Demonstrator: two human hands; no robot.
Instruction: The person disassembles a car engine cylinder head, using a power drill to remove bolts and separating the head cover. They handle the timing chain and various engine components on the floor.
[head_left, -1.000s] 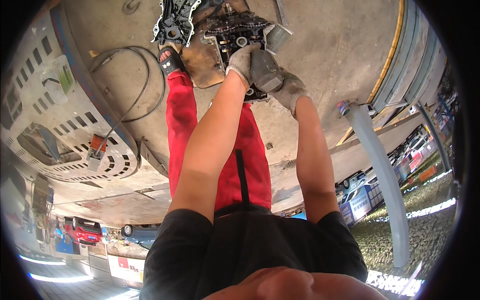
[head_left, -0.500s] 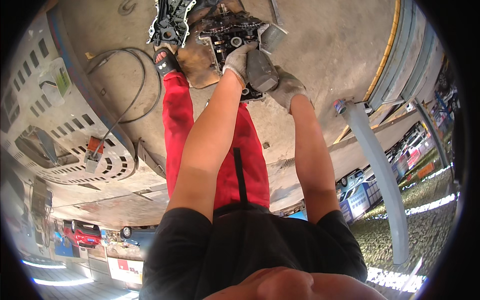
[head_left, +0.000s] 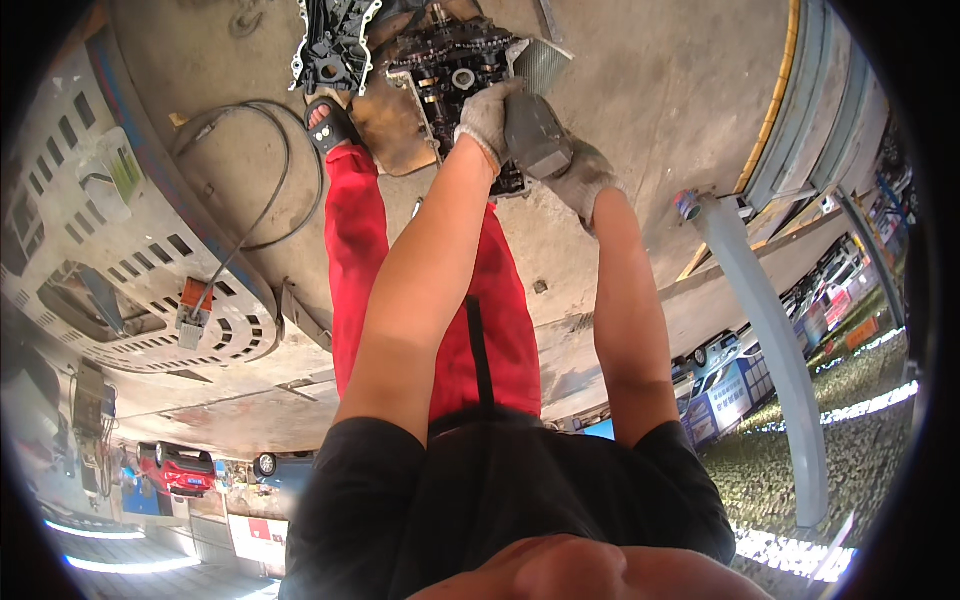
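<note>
Both my hands wear greyish work gloves and are closed around a dark grey, blocky cordless power tool [head_left: 537, 140]. My left hand [head_left: 488, 117] grips its far left side, above the engine. My right hand [head_left: 582, 177] wraps the tool's right side, the fingers partly hidden behind it. Beneath lies an opened engine [head_left: 463, 78], black and oily, with a chain along its far edge. The tool's working end is hidden by my left hand and the tool body, so whether it touches the engine cannot be seen.
A metal engine cover [head_left: 335, 48] lies beyond my sandaled foot [head_left: 332, 122]. Brown cardboard [head_left: 400, 130] and a ribbed metal piece [head_left: 545, 66] flank the engine. A cable [head_left: 268, 200] loops on the floor at left, beside a slotted metal frame [head_left: 150, 260]. A grey post [head_left: 760, 330] stands right.
My hands and the power tool have shifted a little to the right relative to the engine. The tool stays in both hands.
</note>
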